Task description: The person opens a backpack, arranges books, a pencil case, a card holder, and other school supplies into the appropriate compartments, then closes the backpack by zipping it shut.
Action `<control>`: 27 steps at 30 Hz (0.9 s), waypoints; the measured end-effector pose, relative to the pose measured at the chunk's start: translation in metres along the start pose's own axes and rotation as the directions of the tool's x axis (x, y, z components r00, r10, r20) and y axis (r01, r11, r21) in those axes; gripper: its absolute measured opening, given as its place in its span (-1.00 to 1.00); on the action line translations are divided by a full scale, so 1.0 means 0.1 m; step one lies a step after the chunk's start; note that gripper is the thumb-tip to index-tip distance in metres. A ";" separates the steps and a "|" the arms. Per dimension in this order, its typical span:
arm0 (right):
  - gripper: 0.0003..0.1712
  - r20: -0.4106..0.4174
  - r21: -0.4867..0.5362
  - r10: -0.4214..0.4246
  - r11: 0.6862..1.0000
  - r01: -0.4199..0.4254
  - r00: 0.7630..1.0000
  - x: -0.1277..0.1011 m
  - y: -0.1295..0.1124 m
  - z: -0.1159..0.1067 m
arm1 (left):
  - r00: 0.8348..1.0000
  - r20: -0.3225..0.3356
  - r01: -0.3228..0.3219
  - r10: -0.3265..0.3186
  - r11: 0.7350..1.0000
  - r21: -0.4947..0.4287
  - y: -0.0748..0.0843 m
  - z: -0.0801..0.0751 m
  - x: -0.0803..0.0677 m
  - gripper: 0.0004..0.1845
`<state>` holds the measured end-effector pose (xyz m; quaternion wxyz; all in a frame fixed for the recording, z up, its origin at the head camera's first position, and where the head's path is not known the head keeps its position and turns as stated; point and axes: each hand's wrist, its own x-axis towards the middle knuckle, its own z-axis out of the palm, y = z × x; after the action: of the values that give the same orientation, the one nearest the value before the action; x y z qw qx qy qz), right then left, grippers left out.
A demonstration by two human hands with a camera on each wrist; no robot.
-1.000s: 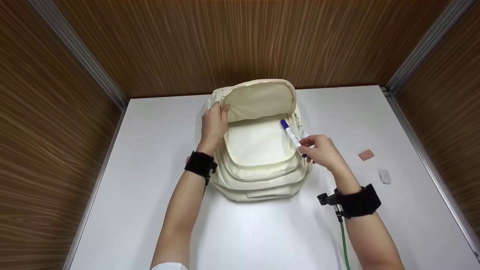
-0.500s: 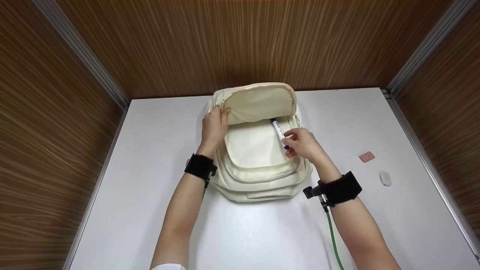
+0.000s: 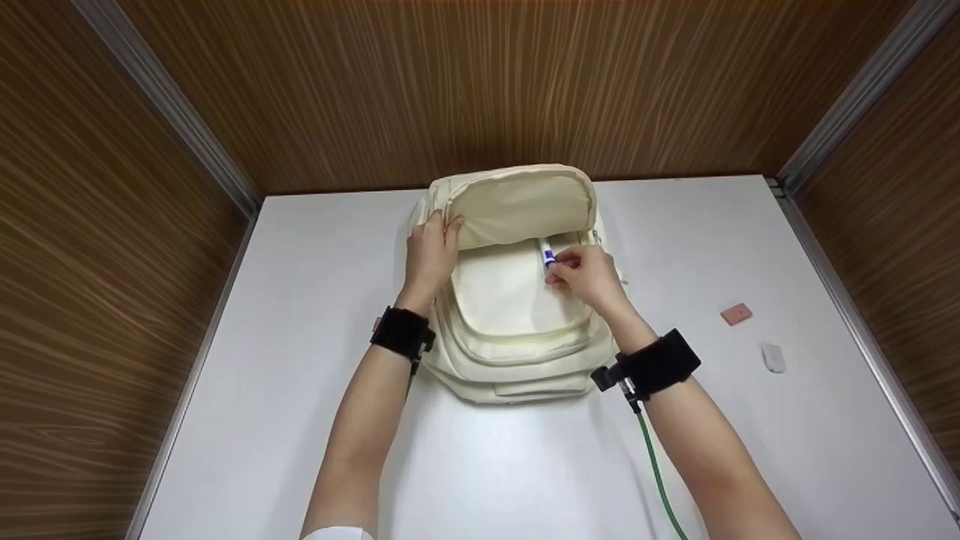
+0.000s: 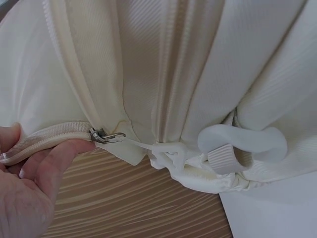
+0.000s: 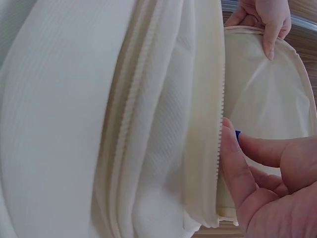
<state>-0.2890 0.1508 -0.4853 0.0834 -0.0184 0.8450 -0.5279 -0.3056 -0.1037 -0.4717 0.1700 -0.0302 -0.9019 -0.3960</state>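
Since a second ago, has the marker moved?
Yes. The marker, pinched by the right hand, went left and further into the backpack opening.

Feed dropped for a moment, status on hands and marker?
Left hand holds backpack flap open. Right hand pinches marker, tip inside pocket. Nothing blocking.

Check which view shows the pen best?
Head view: the pen is seen pinched by the right hand at the bag opening. Right wrist shows only a blue sliver; left wrist shows none.
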 end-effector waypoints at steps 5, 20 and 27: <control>-0.76 -0.006 -0.042 0.037 0.998 -0.037 0.999 0.08 0.03 0.05 | 1.000 -0.004 0.009 -0.009 1.000 0.018 0.00 0.01 0.00 -0.68; -0.73 -0.047 -0.179 -0.098 0.980 0.088 0.994 0.02 0.08 -0.14 | 1.000 -0.021 0.011 -0.010 0.999 0.031 -0.02 0.04 -0.01 -0.67; -0.70 -0.192 -0.242 -0.132 0.967 0.083 0.972 -0.06 0.31 -0.60 | 1.000 -0.027 -0.012 0.013 0.999 0.036 -0.01 0.04 -0.04 -0.66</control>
<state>-0.2910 0.2186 -0.4869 -0.0365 -0.0190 0.9027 -0.4283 -0.3038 -0.1008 -0.4763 0.1855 -0.0275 -0.9062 -0.3791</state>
